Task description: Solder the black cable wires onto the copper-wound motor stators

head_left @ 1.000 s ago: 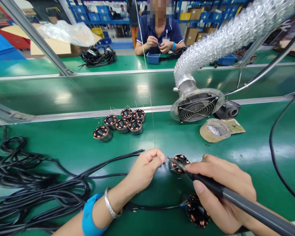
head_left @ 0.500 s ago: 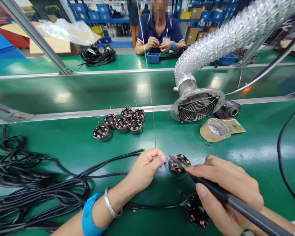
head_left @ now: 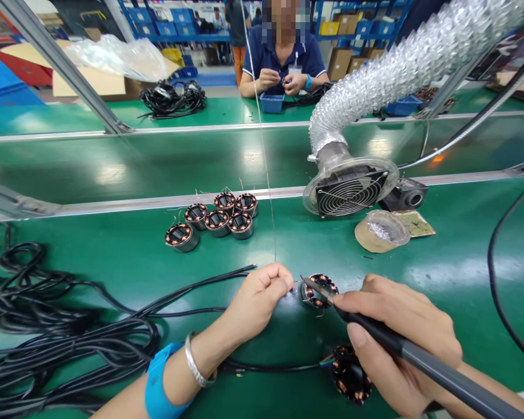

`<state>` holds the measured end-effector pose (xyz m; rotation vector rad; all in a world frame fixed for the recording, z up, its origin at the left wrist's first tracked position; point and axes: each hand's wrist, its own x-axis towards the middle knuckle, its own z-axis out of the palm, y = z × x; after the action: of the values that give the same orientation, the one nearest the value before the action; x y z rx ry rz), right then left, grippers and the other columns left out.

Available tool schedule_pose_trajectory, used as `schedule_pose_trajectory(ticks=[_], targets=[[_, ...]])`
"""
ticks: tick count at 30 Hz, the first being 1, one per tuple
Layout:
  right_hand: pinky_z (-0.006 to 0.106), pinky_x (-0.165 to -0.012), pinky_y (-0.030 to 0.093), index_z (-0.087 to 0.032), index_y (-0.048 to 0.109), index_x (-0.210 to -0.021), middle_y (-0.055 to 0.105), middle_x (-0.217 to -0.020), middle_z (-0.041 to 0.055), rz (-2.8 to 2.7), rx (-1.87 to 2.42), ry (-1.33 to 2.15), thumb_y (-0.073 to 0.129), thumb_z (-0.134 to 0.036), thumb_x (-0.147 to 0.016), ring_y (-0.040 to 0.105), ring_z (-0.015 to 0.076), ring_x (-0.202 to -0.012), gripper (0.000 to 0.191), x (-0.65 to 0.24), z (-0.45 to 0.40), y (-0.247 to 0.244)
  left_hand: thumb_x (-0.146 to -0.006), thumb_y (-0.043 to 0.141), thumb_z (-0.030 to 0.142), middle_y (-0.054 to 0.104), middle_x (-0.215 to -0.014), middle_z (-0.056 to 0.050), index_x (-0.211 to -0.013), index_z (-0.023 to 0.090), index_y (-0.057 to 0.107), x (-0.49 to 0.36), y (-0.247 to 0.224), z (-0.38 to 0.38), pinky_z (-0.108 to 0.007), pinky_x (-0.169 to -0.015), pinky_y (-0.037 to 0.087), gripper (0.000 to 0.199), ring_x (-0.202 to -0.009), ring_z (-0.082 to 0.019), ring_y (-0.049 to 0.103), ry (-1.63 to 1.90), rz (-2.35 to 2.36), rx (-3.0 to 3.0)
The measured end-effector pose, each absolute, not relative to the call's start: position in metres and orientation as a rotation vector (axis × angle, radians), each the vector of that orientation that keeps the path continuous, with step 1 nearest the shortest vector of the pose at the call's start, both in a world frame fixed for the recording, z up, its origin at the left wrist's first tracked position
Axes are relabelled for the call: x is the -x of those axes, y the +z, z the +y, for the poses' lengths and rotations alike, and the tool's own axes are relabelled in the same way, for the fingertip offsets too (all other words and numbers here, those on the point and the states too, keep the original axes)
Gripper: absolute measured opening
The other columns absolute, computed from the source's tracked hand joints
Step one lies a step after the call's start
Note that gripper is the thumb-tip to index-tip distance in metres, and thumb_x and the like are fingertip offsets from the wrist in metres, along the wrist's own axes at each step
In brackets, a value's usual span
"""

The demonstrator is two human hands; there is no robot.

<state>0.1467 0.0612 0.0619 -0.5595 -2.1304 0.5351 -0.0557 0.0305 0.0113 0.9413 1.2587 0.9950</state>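
Observation:
My left hand (head_left: 266, 291) is pinched closed. A thin solder wire (head_left: 269, 201) hangs down from above into it, and the tip of a blue wire (head_left: 293, 290) shows at its fingertips. A soldering iron (head_left: 375, 336) lies in my right hand (head_left: 406, 337), fingers wrapped round its dark handle. Its tip is just right of my left fingertips, above the near rim of a copper-wound stator (head_left: 321, 291); whether it touches anything is unclear. Below, partly behind my right hand, sits another stator (head_left: 349, 375) with a black cable (head_left: 283, 368) joined to it.
Several stators (head_left: 217, 222) stand grouped behind my left hand. Coiled black cables (head_left: 70, 343) cover the left side. A fume extractor fan (head_left: 351, 195) with a silver duct (head_left: 375, 70) stands behind, near a round tub (head_left: 381, 231). Across the bench a co-worker (head_left: 283, 64) handles small parts.
Both my hands hold almost the same position, with the iron's tip still beside my left fingertips. The co-worker's hands have shifted slightly.

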Motion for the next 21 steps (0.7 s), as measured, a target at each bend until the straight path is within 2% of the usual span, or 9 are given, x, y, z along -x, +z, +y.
schedule_pose_trajectory(ticks=[6, 10, 16, 21], targets=[[0.029, -0.046, 0.036, -0.013, 0.065, -0.102, 0.054, -0.063, 0.0019, -2.131, 0.539, 0.522, 0.053, -0.005, -0.079, 0.047, 0.0141, -0.051, 0.028, -0.147, 0.062, 0.063, -0.084, 0.051, 0.03, 0.026, -0.048, 0.012, -0.073, 0.019, 0.054, 0.057, 0.009, 0.029, -0.022, -0.046, 0.017, 0.016, -0.043, -0.007, 0.017, 0.976, 1.254, -0.954], [0.03, -0.047, 0.039, -0.014, 0.065, -0.107, 0.055, -0.066, 0.0025, -2.103, 0.542, 0.52, 0.053, -0.005, -0.079, 0.049, 0.0152, -0.053, 0.031, -0.147, 0.062, 0.06, -0.085, 0.05, 0.03, 0.026, -0.049, 0.012, -0.073, 0.019, 0.053, 0.057, 0.009, 0.03, -0.023, -0.045, 0.015, 0.016, -0.043, -0.007, 0.017, 0.97, 1.256, -0.955], [0.032, -0.053, 0.049, -0.016, 0.064, -0.114, 0.061, -0.081, 0.0062, -2.047, 0.521, 0.43, 0.055, -0.004, -0.08, 0.057, 0.0175, -0.064, 0.037, -0.144, 0.068, 0.058, -0.084, 0.051, 0.031, 0.027, -0.049, 0.012, -0.072, 0.019, 0.053, 0.057, 0.01, 0.03, -0.023, -0.044, 0.014, 0.017, -0.043, -0.007, 0.017, 0.962, 1.274, -0.961], [0.032, -0.053, 0.05, -0.018, 0.064, -0.118, 0.061, -0.083, 0.006, -2.027, 0.52, 0.412, 0.055, -0.007, -0.083, 0.058, 0.018, -0.065, 0.038, -0.142, 0.072, 0.052, -0.084, 0.05, 0.031, 0.028, -0.051, 0.011, -0.072, 0.019, 0.053, 0.057, 0.011, 0.029, -0.023, -0.046, 0.016, 0.017, -0.045, -0.008, 0.019, 0.968, 1.27, -0.971]])
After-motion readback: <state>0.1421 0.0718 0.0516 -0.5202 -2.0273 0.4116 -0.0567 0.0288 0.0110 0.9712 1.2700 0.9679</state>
